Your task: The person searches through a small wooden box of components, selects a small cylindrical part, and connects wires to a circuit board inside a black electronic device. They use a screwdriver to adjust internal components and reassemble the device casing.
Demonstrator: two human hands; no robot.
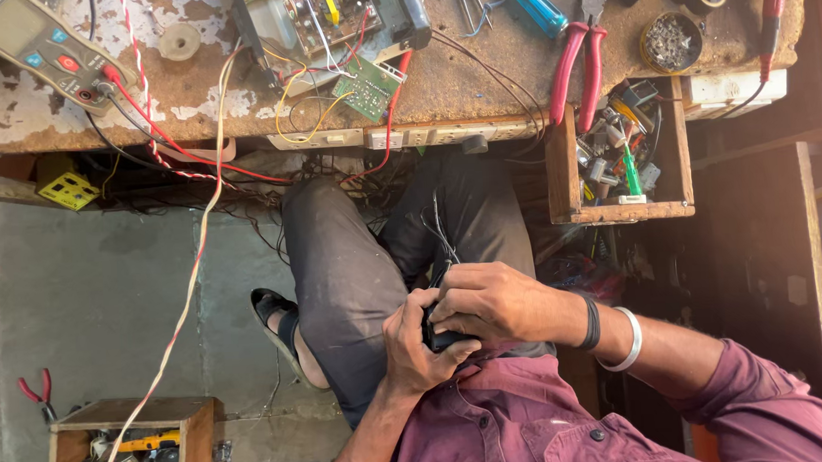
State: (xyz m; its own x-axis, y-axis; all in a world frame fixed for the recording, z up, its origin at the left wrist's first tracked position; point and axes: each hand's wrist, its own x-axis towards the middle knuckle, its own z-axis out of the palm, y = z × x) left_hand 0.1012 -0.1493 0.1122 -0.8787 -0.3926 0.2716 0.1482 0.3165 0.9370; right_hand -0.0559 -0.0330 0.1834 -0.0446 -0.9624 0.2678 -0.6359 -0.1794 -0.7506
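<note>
- Beat-up workbench (478, 80) along the top, paint flaking, grey concrete floor below.
- Small black part (439, 336) sitting down in the lap, over the dark trousers (348, 271), mostly buried under both hands; can't tell what it is exactly. Thin dark wires (441, 234) sticking up out of it.
- Left hand (416, 346) curled tight round the part from underneath, fingers closed on it.
- Right hand (493, 301) clamped over the top of the same part, fingers bent down, touching the left hand. Black band and silver bangle (630, 340) on that wrist.
- On the bench: multimeter (38, 49) far left with red and black leads, green circuit board (368, 87) near the middle, red-handled pliers (579, 67), blue-handled screwdriver (532, 4).
- Wooden box (618, 211) of odds and ends hanging off the bench edge, well apart from the hands.
- Another wooden box (133, 419) on the floor bottom left, small red pliers (37, 390) beside it.
</note>
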